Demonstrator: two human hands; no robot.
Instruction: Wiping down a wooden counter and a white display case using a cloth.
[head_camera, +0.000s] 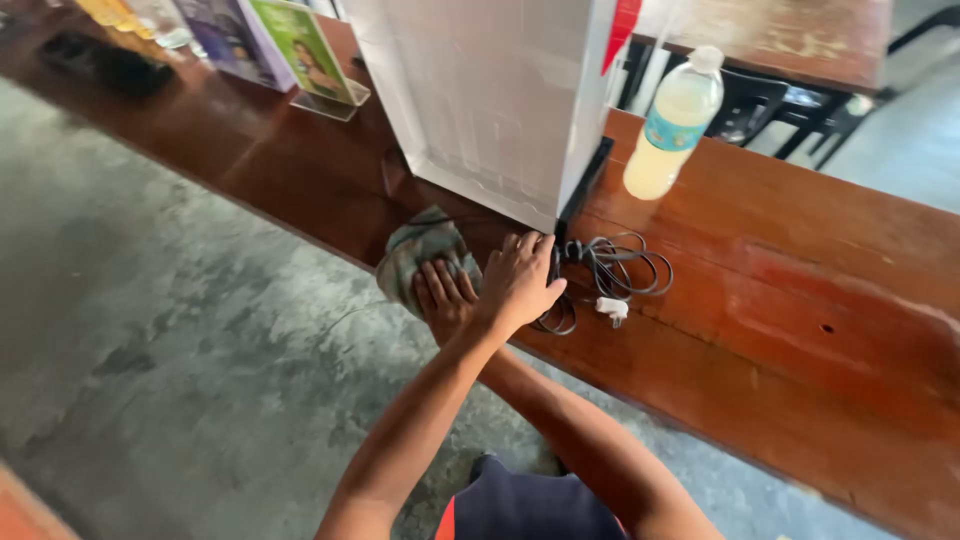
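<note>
A tall white box-shaped appliance (490, 100) stands on the long red-brown wooden table (800, 300). My left hand (522, 278) reaches across my right arm, its fingers curled on the appliance's lower front corner. Just left of it, my right hand (443, 297) presses flat on a crumpled grey-green cloth (415, 250), which lies at the table's front edge against the appliance's base. A black power cord (620, 265) with a white plug (612, 310) lies coiled on the table right beside my left hand.
A plastic bottle (675, 125) of pale yellow liquid stands right of the appliance. Upright menu cards in a clear stand (300, 50) sit at the back left. Beyond are another wooden table (790, 35), black chairs (760, 105) and grey concrete floor (150, 300).
</note>
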